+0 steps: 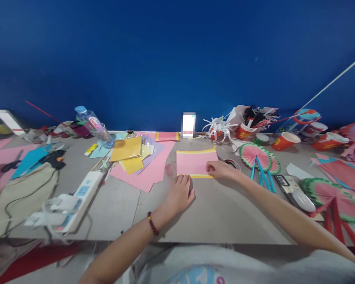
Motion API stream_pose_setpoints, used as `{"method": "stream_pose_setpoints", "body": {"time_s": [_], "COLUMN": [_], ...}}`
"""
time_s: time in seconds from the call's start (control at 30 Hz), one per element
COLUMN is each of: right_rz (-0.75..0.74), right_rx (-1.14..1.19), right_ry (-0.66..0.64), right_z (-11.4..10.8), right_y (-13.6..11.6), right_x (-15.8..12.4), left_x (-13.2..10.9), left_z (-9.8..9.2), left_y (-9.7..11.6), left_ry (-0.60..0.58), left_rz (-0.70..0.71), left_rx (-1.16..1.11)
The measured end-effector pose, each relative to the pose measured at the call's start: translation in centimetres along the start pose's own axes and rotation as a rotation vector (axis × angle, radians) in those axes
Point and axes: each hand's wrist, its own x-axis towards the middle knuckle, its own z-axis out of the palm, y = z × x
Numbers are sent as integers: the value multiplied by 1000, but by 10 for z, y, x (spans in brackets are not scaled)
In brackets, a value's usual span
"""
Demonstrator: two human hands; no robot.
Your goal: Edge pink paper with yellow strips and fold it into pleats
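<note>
A pink sheet of paper (pixel 192 161) with yellow strips along its far and near edges lies before me. My left hand (pixel 180 194), wearing a beaded bracelet (pixel 153 223), rests at the sheet's near left corner. Its fingers are stretched out flat, the thumb apart. At the sheet's right side, my right hand (pixel 220 169) has its fingers curled together against the paper near the lower right corner. What its fingertips pinch is partly hidden. Behind that hand lies a roll of tape (pixel 233 163).
Coloured papers (pixel 144 169), a tilted plastic bottle (pixel 96 126) and a power strip (pixel 83 201) lie left. Rightward are watermelon-patterned paper fans (pixel 256 157), red paper cups (pixel 285 141), a phone (pixel 286 184) and a white mouse (pixel 303 201). A blue wall (pixel 177 59) stands behind.
</note>
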Motion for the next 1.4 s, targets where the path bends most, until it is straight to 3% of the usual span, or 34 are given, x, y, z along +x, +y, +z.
{"method": "stream_pose_setpoints", "body": {"time_s": [0.1,0.2,0.37,0.63,0.83,1.0,1.1,1.2,1.4], "right_rz": [-263,-356,-292,-155,-183,-194,-133,-12,56], "right_rx": [-73,-196,-312,-351,-243,-184,-95,3,-86], "right_ry": [282,360,428,513,537,457,369,380,232], "right_z": [19,46,73,71,74,60,42,17,-27], "right_y": [-17,-37,-42,-20,-12,-20,-26,-22,-3], "right_x": [-12,-27,-42,-54,-56,-58,-44,-13,71], "left_x": [-1,-1,-4,-9,-7,-4,-1,4,16], "left_z": [1,-5,-14,-7,-13,-13,-15,-16,-17], "left_y": [0,2,9,12,14,3,-9,-20,-26], "left_ry": [10,12,-10,24,53,66,74,96,167], "left_rz": [0,-23,-84,-154,-150,-185,-172,-147,-263], "left_rx": [23,38,90,133,130,80,93,86,7]}}
